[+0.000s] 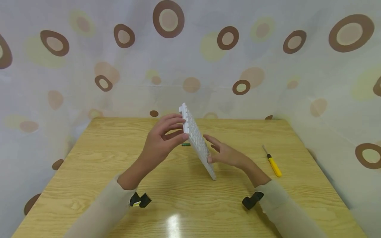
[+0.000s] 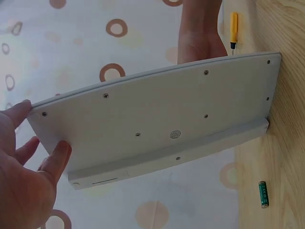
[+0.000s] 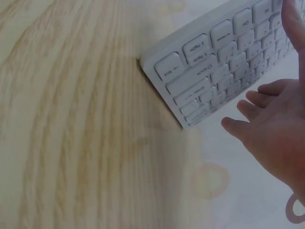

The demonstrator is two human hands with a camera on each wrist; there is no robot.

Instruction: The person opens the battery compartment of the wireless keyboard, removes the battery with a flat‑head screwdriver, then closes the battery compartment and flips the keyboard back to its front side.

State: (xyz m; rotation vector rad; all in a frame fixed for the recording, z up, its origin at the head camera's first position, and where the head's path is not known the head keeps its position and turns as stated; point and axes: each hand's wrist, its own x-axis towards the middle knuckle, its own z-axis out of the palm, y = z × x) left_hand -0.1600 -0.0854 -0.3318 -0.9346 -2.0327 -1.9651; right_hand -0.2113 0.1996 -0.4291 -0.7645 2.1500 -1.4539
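A white keyboard (image 1: 197,140) stands steeply tilted on one short end, its lower edge at the wooden table. My left hand (image 1: 160,142) grips the raised end, thumb on one side and fingertips on the back. In the left wrist view the keyboard's plain back (image 2: 157,107) shows several screws, a small round sticker and a raised ridge along one long edge. Beside the keys, my right hand (image 1: 227,154) is held with fingers extended, its thumb overlapping the key side. The right wrist view shows the keys (image 3: 209,76) near the lower end, with the right palm (image 3: 276,129) facing them.
A green battery (image 1: 186,144) lies on the table (image 1: 119,165) behind the keyboard. To the right rests a yellow-handled screwdriver (image 1: 274,166), its shaft pointing away from me. A patterned curtain (image 1: 190,66) hangs at the table's back and sides.
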